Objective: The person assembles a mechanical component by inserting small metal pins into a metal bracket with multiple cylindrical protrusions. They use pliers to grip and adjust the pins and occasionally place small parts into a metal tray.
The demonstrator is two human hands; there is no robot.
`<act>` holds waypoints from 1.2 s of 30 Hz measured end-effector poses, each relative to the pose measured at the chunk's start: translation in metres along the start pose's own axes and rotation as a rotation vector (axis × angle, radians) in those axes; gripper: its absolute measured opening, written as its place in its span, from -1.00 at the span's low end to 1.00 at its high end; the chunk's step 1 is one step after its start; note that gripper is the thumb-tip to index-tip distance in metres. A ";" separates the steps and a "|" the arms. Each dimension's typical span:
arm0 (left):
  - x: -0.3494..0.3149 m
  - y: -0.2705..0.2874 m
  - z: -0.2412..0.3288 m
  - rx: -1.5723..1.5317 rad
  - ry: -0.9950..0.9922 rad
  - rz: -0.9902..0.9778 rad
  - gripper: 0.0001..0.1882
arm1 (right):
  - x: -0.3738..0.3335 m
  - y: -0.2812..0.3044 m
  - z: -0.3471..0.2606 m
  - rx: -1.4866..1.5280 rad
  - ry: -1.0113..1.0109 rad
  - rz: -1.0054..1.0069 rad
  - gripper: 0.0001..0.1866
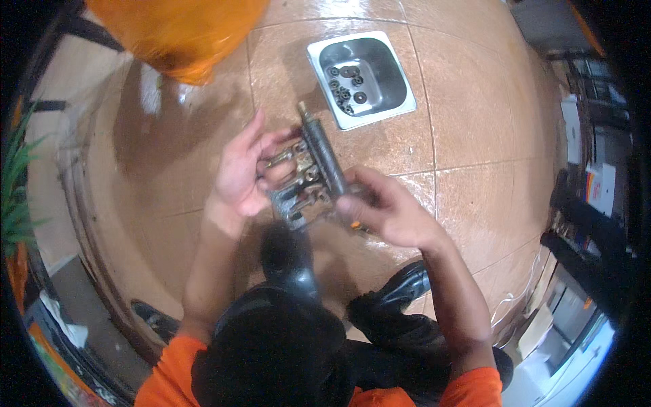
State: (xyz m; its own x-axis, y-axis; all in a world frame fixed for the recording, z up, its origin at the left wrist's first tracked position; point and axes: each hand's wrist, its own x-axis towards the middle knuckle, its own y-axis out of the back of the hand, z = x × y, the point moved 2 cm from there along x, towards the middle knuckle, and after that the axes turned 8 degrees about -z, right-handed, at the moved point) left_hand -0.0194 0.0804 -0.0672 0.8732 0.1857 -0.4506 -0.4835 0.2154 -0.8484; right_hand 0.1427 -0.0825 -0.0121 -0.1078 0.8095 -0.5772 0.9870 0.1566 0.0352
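Note:
Held up in front of me is a dark metal manifold pipe (327,157) with a brass-coloured tip at its upper end. Several short metal valve fittings stick out from its left side. My right hand (388,209) grips the pipe's lower end, thumb on top. On the other side, the fingers of my left hand (245,169) curl around the fittings, and some fingertips are hidden behind them. Beyond the pipe, a steel pan (401,87) on the tiled floor holds several small dark round parts (344,91). Neither hand touches the pan.
An orange plastic bag or cover (183,34) is at the upper left. My black shoes (400,285) are on the floor below my hands. Shelving with papers (600,190) lines the right side. A green plant (19,173) stands at the far left, and a white cable (510,298) lies lower right.

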 end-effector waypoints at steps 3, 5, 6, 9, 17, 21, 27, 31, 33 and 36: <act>0.003 0.016 -0.010 -0.179 0.116 -0.221 -0.25 | -0.004 -0.009 0.015 0.064 0.059 -0.033 -0.65; 0.001 0.014 -0.009 -0.129 0.128 -0.159 -0.24 | -0.004 -0.014 0.018 0.071 0.074 -0.017 -0.65; 0.000 0.010 -0.007 -0.103 0.131 -0.127 -0.23 | -0.003 -0.013 0.019 0.151 0.069 -0.024 -0.66; -0.002 -0.020 -0.008 0.107 -0.058 0.217 -0.20 | -0.004 -0.013 0.021 0.346 0.043 -0.041 -0.68; 0.013 -0.004 -0.054 -0.256 -0.121 -0.379 0.11 | 0.004 -0.019 0.038 0.412 -0.055 0.049 -0.70; 0.025 0.018 -0.063 -0.288 -0.157 -0.310 0.09 | 0.008 -0.019 0.039 0.175 -0.034 0.136 -0.76; 0.024 0.041 -0.045 -0.412 -0.265 -0.483 0.00 | 0.019 0.049 0.020 0.224 0.036 0.404 -0.80; 0.014 0.026 -0.029 -0.329 -0.294 -0.438 0.02 | 0.065 0.107 0.007 0.228 0.120 0.436 -0.81; 0.013 0.018 -0.026 -0.291 -0.313 -0.402 0.00 | 0.097 0.121 0.007 -0.158 0.125 0.413 -0.85; 0.014 0.011 -0.023 -0.278 -0.328 -0.365 -0.01 | 0.142 0.133 0.018 -0.698 0.128 0.222 -0.80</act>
State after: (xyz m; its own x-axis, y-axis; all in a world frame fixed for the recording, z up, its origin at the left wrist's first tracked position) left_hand -0.0109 0.0631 -0.0891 0.8950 0.4442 -0.0419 -0.0808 0.0689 -0.9943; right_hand 0.2610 0.0432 -0.1038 0.0298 0.9169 -0.3981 0.6867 0.2706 0.6747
